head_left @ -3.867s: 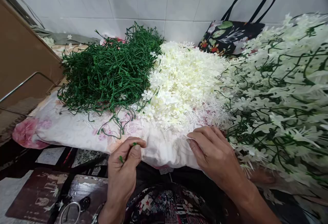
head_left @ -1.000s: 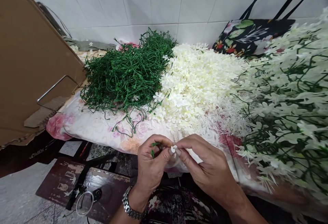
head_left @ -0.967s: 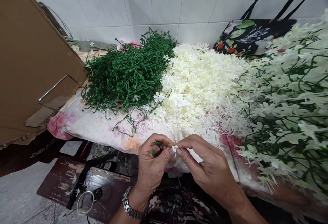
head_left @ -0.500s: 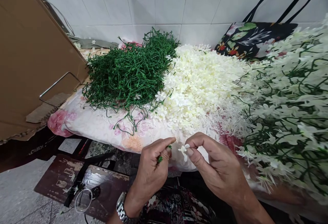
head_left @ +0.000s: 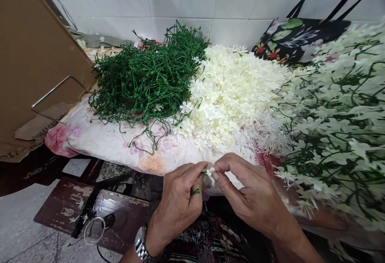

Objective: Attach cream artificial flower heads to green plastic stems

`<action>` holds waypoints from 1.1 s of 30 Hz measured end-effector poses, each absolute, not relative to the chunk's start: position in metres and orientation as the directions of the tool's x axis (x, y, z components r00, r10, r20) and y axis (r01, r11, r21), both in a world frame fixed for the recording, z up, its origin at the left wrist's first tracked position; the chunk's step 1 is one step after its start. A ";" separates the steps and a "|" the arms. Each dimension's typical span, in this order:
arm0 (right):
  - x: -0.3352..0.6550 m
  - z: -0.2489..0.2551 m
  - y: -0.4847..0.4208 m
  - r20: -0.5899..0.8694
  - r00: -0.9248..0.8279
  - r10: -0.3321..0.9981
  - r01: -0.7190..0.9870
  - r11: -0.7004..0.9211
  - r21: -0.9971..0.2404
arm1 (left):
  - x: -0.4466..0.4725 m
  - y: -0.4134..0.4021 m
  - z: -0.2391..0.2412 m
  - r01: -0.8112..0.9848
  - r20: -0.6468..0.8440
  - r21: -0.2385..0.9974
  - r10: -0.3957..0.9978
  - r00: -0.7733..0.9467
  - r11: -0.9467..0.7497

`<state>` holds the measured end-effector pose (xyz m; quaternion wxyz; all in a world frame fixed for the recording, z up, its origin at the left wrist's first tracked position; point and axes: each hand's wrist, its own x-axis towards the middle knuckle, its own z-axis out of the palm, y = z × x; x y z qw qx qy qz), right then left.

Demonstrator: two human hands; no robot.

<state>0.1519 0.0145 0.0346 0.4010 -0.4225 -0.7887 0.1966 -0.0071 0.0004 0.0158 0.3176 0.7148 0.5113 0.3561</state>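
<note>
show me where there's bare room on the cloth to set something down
The barest patch is the front left of the cloth, between the green stem pile and the front edge, left of the stray stems. It's crowded farther right: loose white blossoms, then flowered stems.

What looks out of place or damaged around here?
A few loose white flowers lie about the dark brown board at lower left, apart from the white flower pile. The board also looks worn, with pale, chipped patches.
</note>
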 end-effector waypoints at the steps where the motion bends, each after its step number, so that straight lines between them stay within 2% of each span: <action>1: 0.152 0.034 0.015 0.470 -0.319 0.823 0.516 0.567 -0.642 | -0.007 0.000 0.015 0.477 0.176 0.838 0.959 0.222 -0.265; 9: 0.149 0.028 0.016 0.460 -0.343 0.819 0.518 0.573 -0.635 | -0.008 0.005 0.010 0.403 0.166 0.884 0.965 0.201 -0.236; 18: 0.150 0.022 0.018 0.419 -0.347 0.839 0.523 0.544 -0.656 | -0.005 0.011 0.009 0.446 0.260 0.827 0.935 0.240 -0.344; 33: 0.147 0.012 0.022 0.359 -0.342 0.868 0.536 0.494 -0.684 | -0.001 0.012 0.000 0.503 0.311 0.781 0.929 0.201 -0.370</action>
